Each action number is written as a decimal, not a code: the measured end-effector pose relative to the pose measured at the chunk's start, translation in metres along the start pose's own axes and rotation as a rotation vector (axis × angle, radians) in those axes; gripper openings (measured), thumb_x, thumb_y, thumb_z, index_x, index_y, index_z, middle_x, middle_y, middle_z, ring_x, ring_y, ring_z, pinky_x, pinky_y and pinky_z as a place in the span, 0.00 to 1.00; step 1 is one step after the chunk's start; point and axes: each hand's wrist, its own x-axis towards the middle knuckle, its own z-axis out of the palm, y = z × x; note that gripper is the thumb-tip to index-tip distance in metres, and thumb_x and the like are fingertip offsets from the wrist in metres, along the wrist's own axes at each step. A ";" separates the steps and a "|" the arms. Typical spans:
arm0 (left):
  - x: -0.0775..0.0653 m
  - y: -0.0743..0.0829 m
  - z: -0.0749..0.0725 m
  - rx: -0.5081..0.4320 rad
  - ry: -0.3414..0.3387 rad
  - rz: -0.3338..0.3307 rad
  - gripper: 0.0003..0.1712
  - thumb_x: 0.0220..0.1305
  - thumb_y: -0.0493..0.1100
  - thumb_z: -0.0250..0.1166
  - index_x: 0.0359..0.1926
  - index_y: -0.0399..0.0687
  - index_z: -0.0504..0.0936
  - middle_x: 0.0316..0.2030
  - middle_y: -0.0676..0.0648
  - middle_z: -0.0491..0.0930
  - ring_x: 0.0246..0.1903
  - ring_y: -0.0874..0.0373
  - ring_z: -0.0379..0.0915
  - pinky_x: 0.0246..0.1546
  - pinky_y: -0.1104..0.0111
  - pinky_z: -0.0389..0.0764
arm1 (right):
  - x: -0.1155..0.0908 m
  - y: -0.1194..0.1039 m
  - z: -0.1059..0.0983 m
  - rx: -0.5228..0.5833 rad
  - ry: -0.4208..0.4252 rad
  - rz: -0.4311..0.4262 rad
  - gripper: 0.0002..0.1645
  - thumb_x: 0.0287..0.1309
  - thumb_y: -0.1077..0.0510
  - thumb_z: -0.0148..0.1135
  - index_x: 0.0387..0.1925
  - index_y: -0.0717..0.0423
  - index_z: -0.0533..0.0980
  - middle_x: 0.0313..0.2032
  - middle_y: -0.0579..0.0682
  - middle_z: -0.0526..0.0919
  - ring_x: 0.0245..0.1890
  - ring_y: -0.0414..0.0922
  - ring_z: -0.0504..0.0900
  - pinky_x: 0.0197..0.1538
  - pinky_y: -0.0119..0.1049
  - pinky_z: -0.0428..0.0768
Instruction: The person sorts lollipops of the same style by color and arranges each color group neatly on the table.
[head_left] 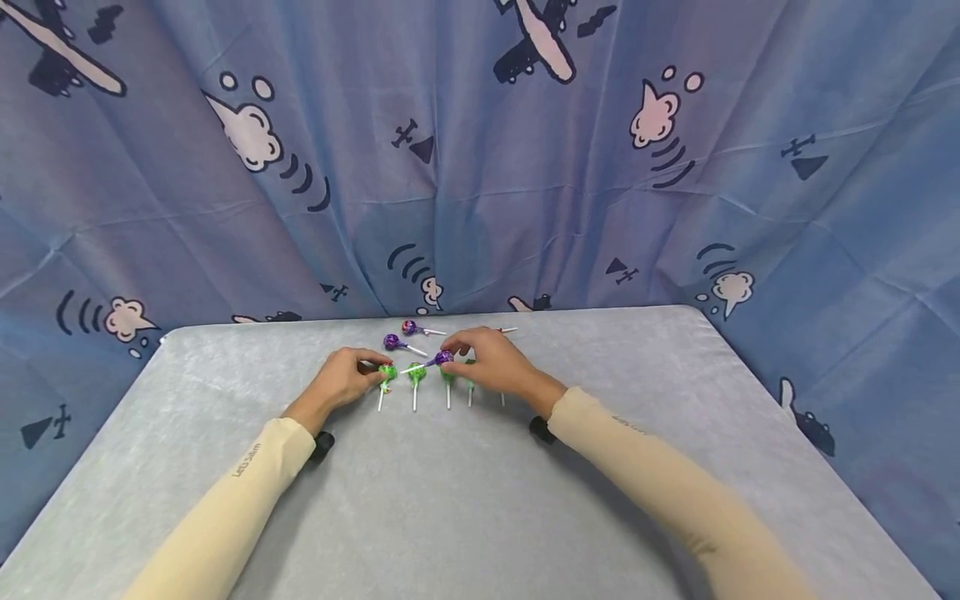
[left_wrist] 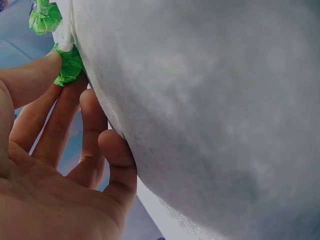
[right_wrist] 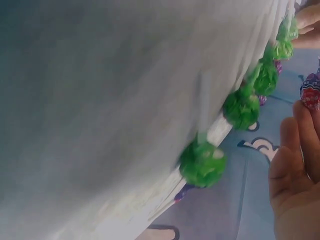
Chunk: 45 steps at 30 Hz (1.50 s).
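My left hand (head_left: 341, 382) pinches the green-wrapped head of the leftmost lollipop (head_left: 387, 373) between thumb and fingers, its white stick pointing toward me. In the left wrist view, that green lollipop (left_wrist: 70, 65) sits between thumb and fingertips, close to the table surface. My right hand (head_left: 495, 362) holds a purple-wrapped lollipop (head_left: 444, 358) by its head, over the row of green ones, with its stick pointing left. Red and purple print shows on this lollipop (right_wrist: 311, 92) in the right wrist view. Beside the left hand lies another green lollipop (head_left: 416, 375); the right hand partly covers others.
Behind the green row, two purple lollipops (head_left: 392, 342) lie with sticks pointing right. Another stick (head_left: 509, 330) shows past the right hand, its head hidden. The grey-covered table (head_left: 450, 500) ends at a blue curtain (head_left: 480, 167) printed with planes.
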 end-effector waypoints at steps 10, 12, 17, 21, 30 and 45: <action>0.001 0.002 -0.003 0.011 0.001 -0.001 0.17 0.64 0.42 0.68 0.53 0.47 0.86 0.52 0.39 0.84 0.44 0.49 0.81 0.44 0.60 0.79 | 0.004 -0.015 0.009 0.007 -0.021 -0.080 0.19 0.60 0.48 0.69 0.52 0.47 0.82 0.45 0.44 0.87 0.46 0.42 0.83 0.53 0.42 0.78; 0.000 0.002 -0.003 0.010 0.000 0.002 0.17 0.64 0.42 0.68 0.53 0.47 0.86 0.52 0.38 0.84 0.44 0.49 0.81 0.44 0.59 0.79 | 0.005 -0.017 0.012 -0.005 -0.033 -0.091 0.19 0.60 0.47 0.69 0.52 0.46 0.82 0.46 0.43 0.87 0.46 0.42 0.83 0.53 0.41 0.78; -0.001 0.003 -0.002 0.011 0.003 0.008 0.16 0.64 0.42 0.68 0.53 0.46 0.86 0.51 0.38 0.85 0.43 0.49 0.81 0.44 0.59 0.79 | 0.006 -0.024 0.018 -0.028 -0.057 -0.115 0.19 0.61 0.46 0.68 0.52 0.45 0.82 0.46 0.42 0.86 0.48 0.42 0.83 0.53 0.40 0.79; -0.001 0.002 0.001 0.009 0.002 0.005 0.16 0.64 0.42 0.68 0.52 0.46 0.86 0.51 0.38 0.85 0.43 0.49 0.81 0.44 0.59 0.79 | 0.008 -0.029 0.022 -0.049 -0.079 -0.110 0.19 0.61 0.46 0.68 0.52 0.44 0.82 0.46 0.41 0.86 0.49 0.40 0.82 0.55 0.40 0.78; -0.003 0.001 0.003 0.005 0.002 0.000 0.16 0.64 0.42 0.68 0.52 0.46 0.87 0.51 0.39 0.85 0.45 0.49 0.81 0.47 0.56 0.80 | 0.007 -0.037 0.032 -0.074 -0.129 -0.139 0.20 0.61 0.45 0.68 0.53 0.44 0.82 0.47 0.40 0.87 0.50 0.39 0.80 0.59 0.40 0.76; -0.002 -0.001 0.003 0.009 0.026 0.028 0.16 0.64 0.41 0.68 0.52 0.46 0.86 0.49 0.39 0.86 0.44 0.49 0.82 0.45 0.58 0.80 | 0.008 -0.043 0.040 -0.137 -0.167 -0.198 0.19 0.61 0.44 0.68 0.52 0.44 0.82 0.47 0.38 0.86 0.49 0.37 0.80 0.58 0.36 0.76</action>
